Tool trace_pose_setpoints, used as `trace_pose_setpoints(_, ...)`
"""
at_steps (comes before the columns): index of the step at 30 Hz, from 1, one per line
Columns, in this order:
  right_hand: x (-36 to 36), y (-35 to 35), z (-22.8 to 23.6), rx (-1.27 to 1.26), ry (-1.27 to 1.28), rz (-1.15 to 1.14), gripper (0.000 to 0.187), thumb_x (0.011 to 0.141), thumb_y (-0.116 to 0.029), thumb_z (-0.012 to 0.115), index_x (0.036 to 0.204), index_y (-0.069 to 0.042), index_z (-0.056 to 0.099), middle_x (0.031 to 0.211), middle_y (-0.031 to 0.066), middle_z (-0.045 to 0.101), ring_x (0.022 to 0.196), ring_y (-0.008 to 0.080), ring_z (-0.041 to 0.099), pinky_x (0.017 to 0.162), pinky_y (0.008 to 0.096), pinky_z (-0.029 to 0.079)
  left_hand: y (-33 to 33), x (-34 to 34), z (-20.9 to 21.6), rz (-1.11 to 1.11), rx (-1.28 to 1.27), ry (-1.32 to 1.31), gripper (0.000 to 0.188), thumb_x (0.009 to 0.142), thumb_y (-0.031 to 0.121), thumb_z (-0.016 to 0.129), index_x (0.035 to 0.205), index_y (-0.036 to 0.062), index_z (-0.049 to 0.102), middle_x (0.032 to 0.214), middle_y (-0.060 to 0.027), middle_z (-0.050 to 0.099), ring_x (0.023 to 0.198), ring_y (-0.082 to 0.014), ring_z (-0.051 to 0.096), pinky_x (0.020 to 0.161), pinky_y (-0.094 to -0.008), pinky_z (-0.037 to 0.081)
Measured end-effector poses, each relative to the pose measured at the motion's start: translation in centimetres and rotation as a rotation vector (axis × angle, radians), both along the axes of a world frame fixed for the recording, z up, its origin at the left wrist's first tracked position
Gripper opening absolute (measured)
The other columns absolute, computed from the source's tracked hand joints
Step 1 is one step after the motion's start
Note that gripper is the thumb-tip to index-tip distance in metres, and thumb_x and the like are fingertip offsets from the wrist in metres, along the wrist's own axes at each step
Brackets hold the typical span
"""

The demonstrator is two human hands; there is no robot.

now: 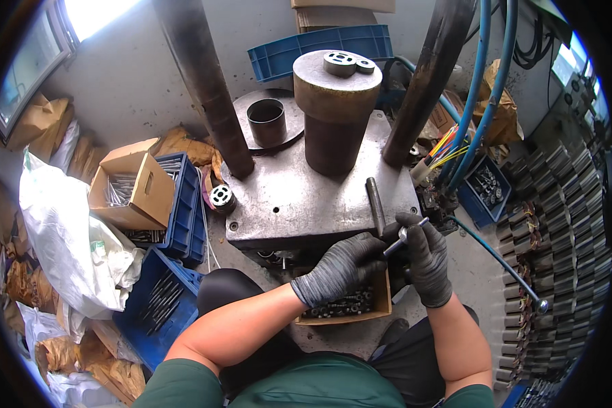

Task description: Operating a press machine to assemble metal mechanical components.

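Observation:
Both hands wear dark grey gloves and meet just off the front right edge of the steel machine table (299, 207). Between them slants a slim shiny metal rod (394, 247) with a small round collar partway up. My left hand (343, 268) is closed round its lower end. Higher up, the fingers of my right hand (425, 262) close on it near the collar. A dark round steel bar (375, 204) lies on the table just beyond my hands. Below them is a cardboard box (343, 318) of small dark metal parts, partly hidden by my left hand.
A thick steel cylinder (336, 102) bearing round slotted pieces stands mid-table, between two upright columns (207, 88). Blue crates (160, 299) of rods and an open carton (132, 187) are at left. Stacked metal parts (557, 272) line the right side; blue hoses (479, 88) hang nearby.

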State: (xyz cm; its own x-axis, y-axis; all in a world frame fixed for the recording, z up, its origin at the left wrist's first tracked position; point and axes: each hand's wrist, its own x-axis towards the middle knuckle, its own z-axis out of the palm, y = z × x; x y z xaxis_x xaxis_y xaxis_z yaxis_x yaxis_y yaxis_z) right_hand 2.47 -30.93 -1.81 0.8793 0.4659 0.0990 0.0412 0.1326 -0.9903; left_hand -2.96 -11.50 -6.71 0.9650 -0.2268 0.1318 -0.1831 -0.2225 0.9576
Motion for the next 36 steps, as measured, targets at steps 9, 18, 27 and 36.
trace_pose_setpoints(9,-0.2,0.7,-1.2,-0.025,-0.378,-0.023,0.046,0.109,-0.045,0.057,0.128,-0.004,0.062,0.109,0.0100,0.073,0.090,0.0130,0.067,0.080,0.0294,0.057,-0.1,-0.2,0.0,-0.067,-0.139,-0.058,0.035,0.097,0.016,0.075,0.127,0.0023,0.064,0.118,-0.0155,0.068,0.112,-0.0286,0.066,0.100,-0.0410,0.053)
trace_pose_setpoints(18,-1.0,1.3,-2.6,0.163,-0.211,-0.060,0.049,0.110,-0.048,0.054,0.130,-0.004,0.059,0.115,0.0116,0.073,0.095,0.0177,0.070,0.091,0.0337,0.054,-0.5,-0.4,0.3,-0.095,-0.184,-0.109,0.037,0.097,0.017,0.074,0.129,0.0012,0.063,0.121,-0.0165,0.068,0.115,-0.0277,0.066,0.102,-0.0411,0.052)
trace_pose_setpoints(27,-1.5,1.5,-0.9,0.005,0.011,0.175,0.045,0.109,-0.037,0.060,0.135,-0.001,0.059,0.116,0.0104,0.070,0.098,0.0168,0.071,0.086,0.0289,0.058,-0.3,-0.8,0.9,-0.052,-0.259,-0.035,0.038,0.102,0.024,0.073,0.132,0.0034,0.064,0.122,-0.0100,0.070,0.114,-0.0189,0.064,0.102,-0.0377,0.052)
trace_pose_setpoints(36,1.7,-0.5,-0.7,-0.241,-0.538,-0.039,0.051,0.093,0.010,0.061,0.142,-0.004,0.057,0.137,0.0135,0.062,0.114,0.0218,0.069,0.096,0.0352,0.059,3.2,0.6,3.0,0.339,-0.030,-0.304,0.063,0.093,-0.004,0.075,0.150,0.0101,0.051,0.117,-0.0089,0.067,0.102,-0.0165,0.069,0.086,-0.0306,0.059)
